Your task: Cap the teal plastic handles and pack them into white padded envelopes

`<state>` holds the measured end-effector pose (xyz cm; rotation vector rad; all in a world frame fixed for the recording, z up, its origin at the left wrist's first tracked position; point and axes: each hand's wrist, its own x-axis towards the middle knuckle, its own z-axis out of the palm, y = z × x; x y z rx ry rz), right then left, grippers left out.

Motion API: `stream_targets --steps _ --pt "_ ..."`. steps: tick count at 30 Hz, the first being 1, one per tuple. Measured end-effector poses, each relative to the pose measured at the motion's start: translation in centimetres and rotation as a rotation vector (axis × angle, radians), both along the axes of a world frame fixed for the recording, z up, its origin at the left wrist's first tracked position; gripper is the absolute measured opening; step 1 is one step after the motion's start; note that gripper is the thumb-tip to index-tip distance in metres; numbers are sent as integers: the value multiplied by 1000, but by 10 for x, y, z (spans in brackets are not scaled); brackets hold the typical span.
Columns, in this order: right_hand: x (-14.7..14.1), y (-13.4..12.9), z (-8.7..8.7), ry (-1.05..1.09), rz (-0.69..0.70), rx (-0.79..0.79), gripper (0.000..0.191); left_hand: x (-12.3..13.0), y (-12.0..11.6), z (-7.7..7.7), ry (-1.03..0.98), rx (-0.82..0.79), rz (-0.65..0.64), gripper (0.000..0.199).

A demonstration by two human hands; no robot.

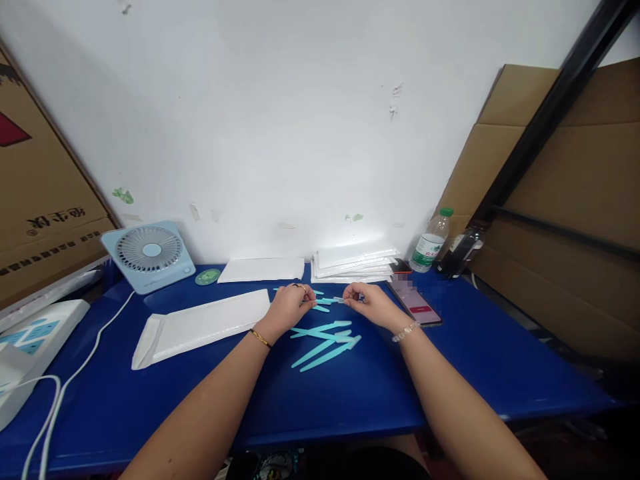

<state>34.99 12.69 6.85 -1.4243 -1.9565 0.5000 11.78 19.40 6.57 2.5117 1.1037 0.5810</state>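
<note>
My left hand (293, 306) pinches the turquoise handle of a small razor-like tool (324, 302) over the middle of the blue table. Facing it, my right hand (364, 303) is closed at the other end, with its fingertips on a clear cap (339, 300). Several more turquoise tools (325, 353) with pale heads lie loosely crossed just in front of my hands. A few others lie partly hidden behind my left fingers. To the left, a white padded envelope (210, 325) lies flat on the table.
A stack of white envelopes (350, 265) and another envelope (263, 269) lie by the wall. A light-blue fan (150, 253) and green disc (207, 277) are at left. A phone (415, 300), a water bottle (431, 243) and a dark bottle (463, 250) stand or lie at right.
</note>
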Motion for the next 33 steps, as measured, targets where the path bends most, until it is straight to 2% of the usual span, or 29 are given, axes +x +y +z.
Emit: stream_targets --steps 6,10,12,15,17,20,23,27,33 --pt "-12 -2 -2 17 26 24 13 3 -4 -3 -30 -9 -70 13" --pt "-9 -5 2 30 81 -66 22 4 -9 -2 -23 -149 -151 15" --pt "2 -5 5 36 49 -66 20 3 -11 -1 -7 -205 -171 17" --pt "29 -3 6 -42 -115 44 13 -1 -8 -1 16 -121 -120 17" --pt "45 0 2 -146 -169 28 14 -5 -3 -3 49 -3 -42 15" --pt "57 5 -9 -227 -139 -72 20 -10 6 -8 124 92 37 18" --pt "55 8 -18 -256 -104 -141 19 -13 10 -12 159 100 45 13" --pt "50 9 -19 -252 -124 -232 2 -11 11 -13 158 76 44 10" --pt "42 8 -22 -141 -33 -312 4 -7 7 -8 44 24 4 11"
